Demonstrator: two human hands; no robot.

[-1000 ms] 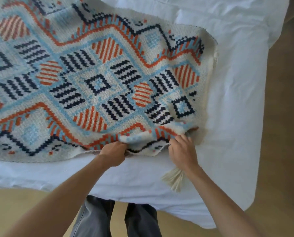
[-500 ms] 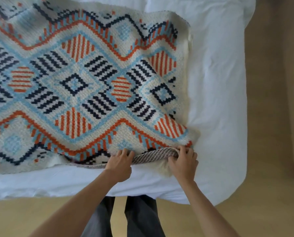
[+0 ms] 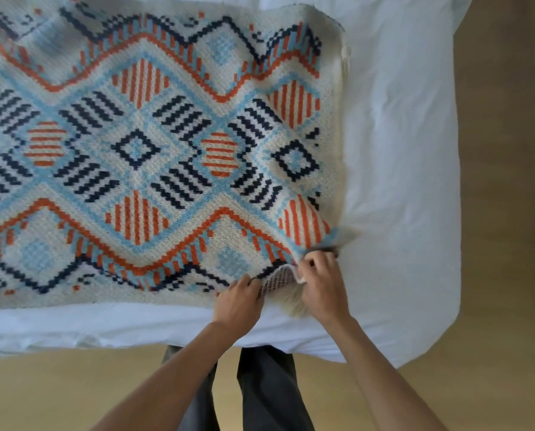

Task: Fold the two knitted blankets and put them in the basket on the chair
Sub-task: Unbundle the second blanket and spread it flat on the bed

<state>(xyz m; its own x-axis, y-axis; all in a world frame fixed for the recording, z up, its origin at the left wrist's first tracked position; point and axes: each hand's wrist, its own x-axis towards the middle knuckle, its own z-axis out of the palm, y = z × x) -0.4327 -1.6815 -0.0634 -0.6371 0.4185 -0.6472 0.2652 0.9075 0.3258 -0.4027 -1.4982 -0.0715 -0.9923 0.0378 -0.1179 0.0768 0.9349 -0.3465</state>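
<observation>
Since half a second ago your hands have closed in together on the knitted blanket (image 3: pixel 154 157), which lies spread over the white bed (image 3: pixel 400 181), filling nine to twelve o'clock. At its five o'clock corner your right hand (image 3: pixel 320 284) pinches the turned-up edge; your left hand (image 3: pixel 238 301) grips the hem beside it.
</observation>
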